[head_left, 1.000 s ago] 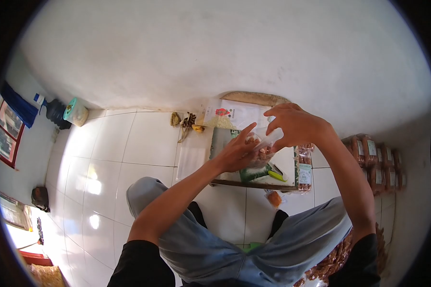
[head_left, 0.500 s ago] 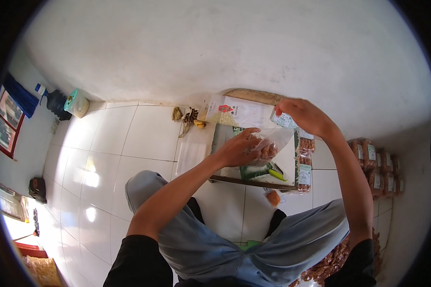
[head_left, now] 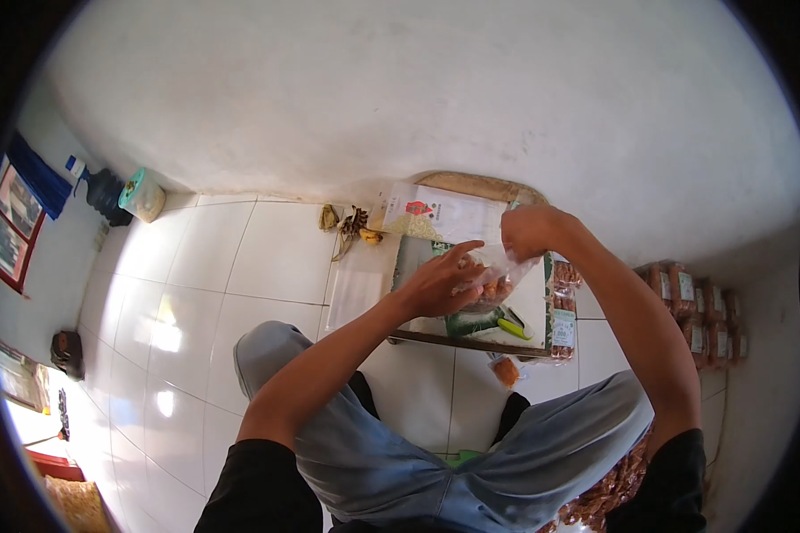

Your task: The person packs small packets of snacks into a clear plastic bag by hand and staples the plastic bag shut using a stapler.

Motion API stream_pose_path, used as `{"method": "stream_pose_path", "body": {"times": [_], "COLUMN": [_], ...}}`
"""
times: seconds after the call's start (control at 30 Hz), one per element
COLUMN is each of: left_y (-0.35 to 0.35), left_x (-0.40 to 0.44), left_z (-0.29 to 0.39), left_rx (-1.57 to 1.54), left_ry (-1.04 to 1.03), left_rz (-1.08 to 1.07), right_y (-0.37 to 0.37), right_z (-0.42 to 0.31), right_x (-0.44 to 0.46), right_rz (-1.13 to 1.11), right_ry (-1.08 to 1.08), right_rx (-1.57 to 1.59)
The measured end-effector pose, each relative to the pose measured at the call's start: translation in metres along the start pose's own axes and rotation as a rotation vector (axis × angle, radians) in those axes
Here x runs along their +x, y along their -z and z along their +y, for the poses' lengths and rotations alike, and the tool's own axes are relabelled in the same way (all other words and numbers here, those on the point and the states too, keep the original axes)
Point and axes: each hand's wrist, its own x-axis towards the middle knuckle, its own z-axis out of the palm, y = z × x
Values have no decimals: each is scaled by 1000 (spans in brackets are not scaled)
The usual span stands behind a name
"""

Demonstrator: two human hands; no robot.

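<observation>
My left hand (head_left: 437, 282) is wrapped round a clear plastic bag (head_left: 498, 286) that holds reddish-brown pieces, above the low table (head_left: 471, 343). At the mouth of the bag is my right hand (head_left: 526, 233), its fingers closed and partly hidden; whether it grips the bag or a label cannot be made out. A yellow-green tool (head_left: 514, 329) lies on the table below the bag. Behind the hands rests a white printed plastic sheet (head_left: 440, 211). Filled bags with labels (head_left: 564, 327) line the table's right edge.
Several packed bags (head_left: 682, 286) stand at the right by the wall. Bananas (head_left: 371, 237) lie left of the table, near a clear plastic sheet (head_left: 356, 289). A small orange packet (head_left: 506, 370) is on the floor in front. Brown pieces (head_left: 609, 489) lie beside my right leg.
My right hand first moved up from the bag to a white label at the table's back right. It has since come down to the bag's mouth. My left hand has kept its hold on the bag.
</observation>
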Motion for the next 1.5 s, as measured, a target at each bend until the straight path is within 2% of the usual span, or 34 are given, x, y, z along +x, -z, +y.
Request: {"method": "stream_pose_path", "body": {"times": [0.07,0.17,0.3,0.37,0.4,0.47,0.5,0.53,0.6,0.67,0.7,0.77,0.8,0.87,0.9,1.0,1.07,1.13,1.2,1.4,1.5], "left_y": [0,0,-6,-8,-8,-4,-1,1,-3,-5,-4,0,3,4,0,-6,-6,-7,-5,4,3], "left_x": [-1,1,3,6,7,8,9,11,13,13,14,16,17,18,18,15,15,15,15,17,17], "left_z": [1,5,-2,-6,-10,-11,-8,-7,-19,-25,-25,-24,-21,-21,-24,-28,-25,-23,-25,-18,-18], "left_rx": [-23,52,-141,-200,-175,-147,-252,-358,-341,-321,-360,-396,-377,-357,-350,-347,-352,-461,-444,-522,-532], "left_ry": [8,-2,55,61,29,0,66,133,98,61,103,142,160,177,143,108,106,196,181,223,263], "left_rz": [27,46,-4,-2,3,15,-38,-93,-91,-94,-114,-138,-173,-208,-159,-98,-90,-63,-66,-70,-47], "right_y": [-8,-5,-7,-7,-3,7,4,1,-1,3,-3,-16,-19,-20,-14,-22,-23,-19,-13,-10,-5], "right_z": [-1,1,18,31,28,21,22,25,22,7,6,5,6,8,5,13,16,14,12,14,8], "right_x": [-8,-13,-10,-6,-15,-41,-42,-44,-51,-65,-65,-57,-53,-47,-44,-40,-40,-44,-50,-46,-57], "right_rz": [454,442,433,387,389,175,174,211,243,419,422,610,612,551,425,528,495,462,254,83,190], "right_ry": [48,82,156,325,325,120,120,116,111,124,120,366,364,386,293,345,317,286,149,58,109], "right_rx": [-17,39,132,202,201,247,242,294,345,690,691,481,483,112,147,237,225,214,261,240,166]}}
